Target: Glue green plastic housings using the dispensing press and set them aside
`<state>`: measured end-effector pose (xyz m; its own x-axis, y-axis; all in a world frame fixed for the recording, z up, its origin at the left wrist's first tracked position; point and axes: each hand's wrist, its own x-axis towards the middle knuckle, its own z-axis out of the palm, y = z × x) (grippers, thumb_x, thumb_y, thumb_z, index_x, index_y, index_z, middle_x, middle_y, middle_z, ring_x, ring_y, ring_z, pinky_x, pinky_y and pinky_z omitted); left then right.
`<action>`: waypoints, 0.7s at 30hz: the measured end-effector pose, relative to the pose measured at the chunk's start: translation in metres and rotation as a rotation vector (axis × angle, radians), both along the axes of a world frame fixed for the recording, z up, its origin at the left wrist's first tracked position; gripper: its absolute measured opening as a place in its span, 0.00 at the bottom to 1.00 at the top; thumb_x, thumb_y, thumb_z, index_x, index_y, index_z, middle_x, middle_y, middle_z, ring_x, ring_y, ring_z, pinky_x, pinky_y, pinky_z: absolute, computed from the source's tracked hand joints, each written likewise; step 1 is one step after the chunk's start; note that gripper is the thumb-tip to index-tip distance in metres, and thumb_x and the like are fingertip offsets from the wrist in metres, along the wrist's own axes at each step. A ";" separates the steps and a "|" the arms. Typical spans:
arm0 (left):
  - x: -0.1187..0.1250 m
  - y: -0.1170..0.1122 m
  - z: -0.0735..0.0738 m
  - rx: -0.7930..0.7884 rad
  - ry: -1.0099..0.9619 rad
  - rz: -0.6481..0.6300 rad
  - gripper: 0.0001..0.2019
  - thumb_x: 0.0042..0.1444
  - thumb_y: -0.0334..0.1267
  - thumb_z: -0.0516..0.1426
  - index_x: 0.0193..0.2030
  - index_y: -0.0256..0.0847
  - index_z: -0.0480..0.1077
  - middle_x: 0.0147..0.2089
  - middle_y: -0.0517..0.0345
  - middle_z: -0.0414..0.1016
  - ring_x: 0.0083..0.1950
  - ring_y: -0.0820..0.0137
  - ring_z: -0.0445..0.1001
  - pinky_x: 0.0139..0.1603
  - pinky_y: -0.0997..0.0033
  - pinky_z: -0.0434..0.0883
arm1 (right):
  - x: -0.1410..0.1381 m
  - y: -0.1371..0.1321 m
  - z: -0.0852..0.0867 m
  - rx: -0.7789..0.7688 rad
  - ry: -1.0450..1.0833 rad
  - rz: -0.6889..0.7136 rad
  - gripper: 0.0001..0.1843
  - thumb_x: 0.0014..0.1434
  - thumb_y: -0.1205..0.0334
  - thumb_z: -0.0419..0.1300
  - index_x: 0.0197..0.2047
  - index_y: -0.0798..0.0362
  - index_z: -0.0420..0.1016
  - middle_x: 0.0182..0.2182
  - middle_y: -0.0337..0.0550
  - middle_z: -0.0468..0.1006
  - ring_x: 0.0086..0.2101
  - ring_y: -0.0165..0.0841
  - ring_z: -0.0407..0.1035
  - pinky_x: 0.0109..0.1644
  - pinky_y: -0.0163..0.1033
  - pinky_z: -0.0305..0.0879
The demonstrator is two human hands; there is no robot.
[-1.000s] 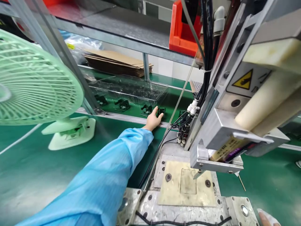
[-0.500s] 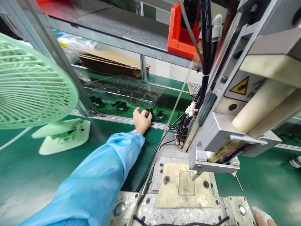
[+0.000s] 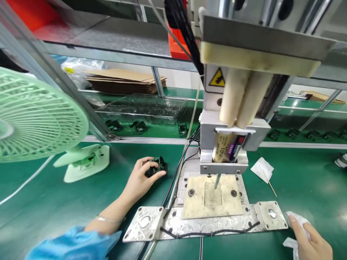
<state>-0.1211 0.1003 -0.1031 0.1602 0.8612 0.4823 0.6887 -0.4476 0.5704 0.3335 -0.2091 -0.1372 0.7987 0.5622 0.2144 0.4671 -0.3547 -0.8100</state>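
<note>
My left hand (image 3: 143, 177) is closed around a small black plastic part (image 3: 159, 165), just above or on the green bench left of the press-like machine. Fingers cover part of it, and its open frame shape faces up. At the lower right my right hand (image 3: 311, 242) grips a white tissue (image 3: 300, 220) beside the machine's base. Between the hands lies a cream fixture plate (image 3: 195, 206) with a square recess in its middle. Above it a thin nozzle (image 3: 217, 181) points down from a dispenser holding two glue tubes (image 3: 229, 147).
A green fan (image 3: 40, 115) stands at the left. Behind a metal rail are black parts (image 3: 139, 127), a clear plastic tray (image 3: 146, 108) and stacked cardboard (image 3: 124, 81). A folded white wipe (image 3: 262, 169) with a thin stick lies right of the machine. Cables run along the machine's left side.
My left hand has drawn back from behind the rail to the bench, bringing a black part with it. The view has turned right, and more of my right hand with the tissue shows.
</note>
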 end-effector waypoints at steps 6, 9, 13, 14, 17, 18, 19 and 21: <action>-0.016 -0.048 0.005 -0.215 0.025 -0.018 0.20 0.53 0.57 0.57 0.42 0.44 0.73 0.50 0.47 0.67 0.61 0.49 0.65 0.65 0.47 0.62 | -0.015 0.006 0.010 -0.013 0.121 -0.106 0.30 0.50 0.39 0.65 0.17 0.49 0.54 0.16 0.35 0.55 0.19 0.31 0.55 0.19 0.34 0.54; -0.009 -0.060 0.023 -0.317 -0.087 0.083 0.22 0.49 0.58 0.58 0.43 0.45 0.71 0.51 0.47 0.68 0.61 0.46 0.66 0.64 0.45 0.63 | -0.021 0.008 0.012 0.049 0.127 -0.100 0.29 0.52 0.41 0.65 0.18 0.49 0.53 0.17 0.34 0.54 0.20 0.30 0.54 0.21 0.35 0.54; 0.022 -0.077 0.065 -0.417 -0.349 0.217 0.31 0.40 0.56 0.66 0.50 0.48 0.66 0.45 0.53 0.72 0.57 0.48 0.70 0.60 0.47 0.68 | -0.022 0.008 0.013 0.102 0.109 -0.075 0.29 0.52 0.42 0.65 0.17 0.49 0.53 0.17 0.34 0.54 0.20 0.30 0.54 0.21 0.35 0.53; 0.033 -0.083 0.076 -0.476 -0.400 0.203 0.33 0.37 0.55 0.67 0.50 0.48 0.67 0.44 0.54 0.73 0.57 0.48 0.70 0.58 0.49 0.69 | -0.022 0.008 0.013 0.108 0.107 -0.070 0.29 0.52 0.42 0.65 0.17 0.49 0.53 0.17 0.34 0.54 0.20 0.30 0.54 0.21 0.35 0.53; 0.069 -0.103 0.099 -0.840 -0.443 -0.046 0.34 0.31 0.53 0.71 0.47 0.44 0.71 0.47 0.49 0.76 0.53 0.49 0.74 0.53 0.51 0.73 | -0.021 0.009 0.014 0.113 0.121 -0.072 0.30 0.52 0.42 0.65 0.17 0.49 0.52 0.16 0.34 0.55 0.20 0.30 0.55 0.21 0.35 0.53; 0.081 -0.109 0.103 -0.972 -0.427 -0.153 0.32 0.31 0.51 0.71 0.46 0.42 0.73 0.47 0.48 0.77 0.53 0.50 0.75 0.53 0.52 0.73 | -0.021 0.009 0.014 0.111 0.128 -0.077 0.30 0.51 0.41 0.65 0.17 0.49 0.53 0.16 0.34 0.55 0.20 0.30 0.55 0.20 0.35 0.53; 0.092 -0.114 0.104 -1.078 -0.405 -0.244 0.31 0.32 0.50 0.72 0.45 0.41 0.74 0.47 0.47 0.77 0.52 0.51 0.75 0.53 0.52 0.73 | -0.021 0.010 0.014 0.105 0.134 -0.084 0.30 0.51 0.41 0.65 0.17 0.49 0.53 0.16 0.34 0.55 0.19 0.30 0.55 0.20 0.35 0.53; 0.112 -0.120 0.104 -1.178 -0.378 -0.332 0.29 0.32 0.48 0.72 0.43 0.41 0.76 0.47 0.47 0.78 0.54 0.52 0.75 0.56 0.53 0.71 | -0.020 0.010 0.014 0.093 0.148 -0.091 0.30 0.51 0.41 0.65 0.17 0.49 0.53 0.16 0.34 0.56 0.20 0.30 0.55 0.21 0.34 0.53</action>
